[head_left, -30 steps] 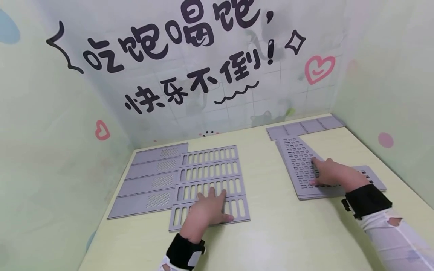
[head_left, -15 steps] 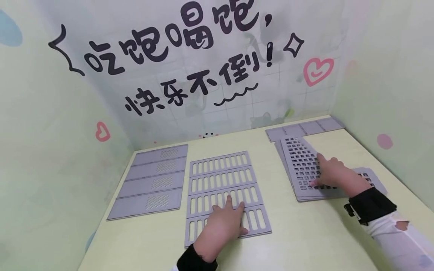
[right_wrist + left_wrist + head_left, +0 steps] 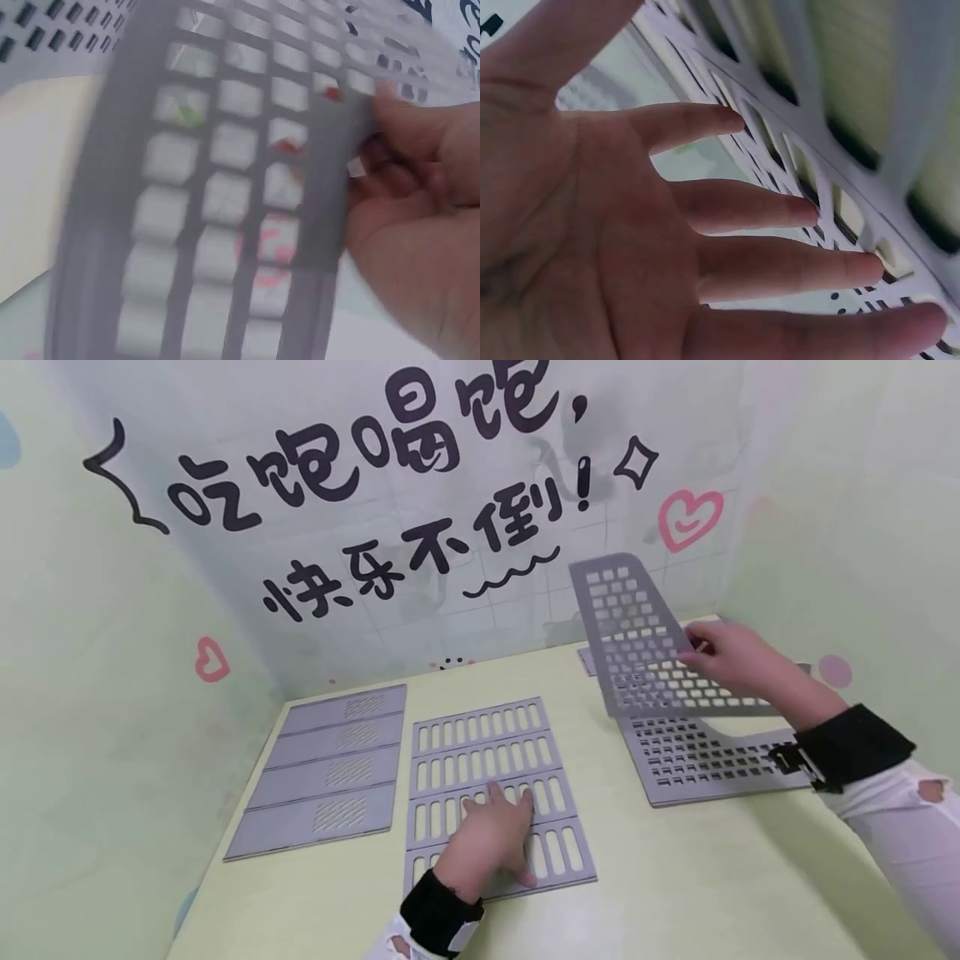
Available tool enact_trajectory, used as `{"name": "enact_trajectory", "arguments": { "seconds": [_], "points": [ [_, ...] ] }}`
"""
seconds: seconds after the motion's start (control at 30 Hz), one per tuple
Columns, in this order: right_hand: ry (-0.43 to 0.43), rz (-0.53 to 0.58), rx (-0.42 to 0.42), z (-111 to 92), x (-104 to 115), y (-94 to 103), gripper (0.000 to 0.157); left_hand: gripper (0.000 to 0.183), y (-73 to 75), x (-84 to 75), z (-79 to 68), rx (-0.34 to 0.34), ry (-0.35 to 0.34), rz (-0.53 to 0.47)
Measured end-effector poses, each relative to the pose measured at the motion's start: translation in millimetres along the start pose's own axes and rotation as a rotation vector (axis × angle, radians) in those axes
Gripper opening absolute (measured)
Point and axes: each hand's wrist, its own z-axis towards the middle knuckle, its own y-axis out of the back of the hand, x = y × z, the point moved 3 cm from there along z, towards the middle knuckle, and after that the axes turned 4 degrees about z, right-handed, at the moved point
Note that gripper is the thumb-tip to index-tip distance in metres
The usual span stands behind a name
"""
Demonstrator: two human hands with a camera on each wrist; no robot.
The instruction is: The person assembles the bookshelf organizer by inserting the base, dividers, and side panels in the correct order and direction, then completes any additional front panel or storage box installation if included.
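My left hand [image 3: 487,842] rests, fingers spread, on a grey slotted panel [image 3: 480,746] made of several rows of long slots. In the left wrist view the straight fingertips [image 3: 866,268] touch the slotted surface. My right hand [image 3: 738,662] pinches the sloping edge of a grey L-shaped perforated panel [image 3: 660,613], between thumb and curled fingers. That panel is tilted up off the table and blurred in the right wrist view. Beneath it lies a similar perforated panel [image 3: 720,787], partly hidden by the raised one and my right wrist.
A grey panel [image 3: 277,814] with rows of slanted cuts lies at the left of the pale table [image 3: 615,910]. A grey strip [image 3: 587,662] at the far right is mostly hidden. Printed walls [image 3: 315,643] enclose the table at the back and sides.
My left hand has slid the slotted panel right and nearer, away from the left panel, then stayed on it. My right hand has lifted the top perforated panel off the one below.
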Motion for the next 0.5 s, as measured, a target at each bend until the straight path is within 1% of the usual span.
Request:
{"name": "enact_trajectory", "arguments": {
  "seconds": [0.03,0.1,0.23,0.3,0.4,0.47,0.5],
  "points": [
    [0.015,0.020,-0.018,6.5,4.1,-0.7,0.019,0.127,1.0,-2.0,1.3,0.010,-0.011,0.019],
    [0.024,0.052,-0.043,19.8,10.3,-5.3,0.026,0.128,2.0,-5.9,3.5,0.018,-0.023,0.047],
    [0.047,0.103,-0.071,48.2,12.6,-21.9,0.028,0.133,3.8,-11.5,7.1,0.038,-0.025,0.052],
    [0.058,0.116,-0.069,63.3,11.3,-32.4,0.024,0.135,4.0,-12.4,8.5,0.046,-0.026,0.059],
    [0.076,0.099,-0.062,83.2,8.5,-46.7,0.014,0.136,3.6,-13.1,10.4,0.059,-0.011,0.051],
    [0.085,0.082,-0.050,92.0,7.8,-54.3,0.007,0.136,3.2,-13.4,11.7,0.063,0.007,0.034],
    [0.091,0.075,-0.044,95.3,7.7,-57.3,0.007,0.135,3.0,-13.7,12.4,0.065,0.016,0.028]
  ]
}}
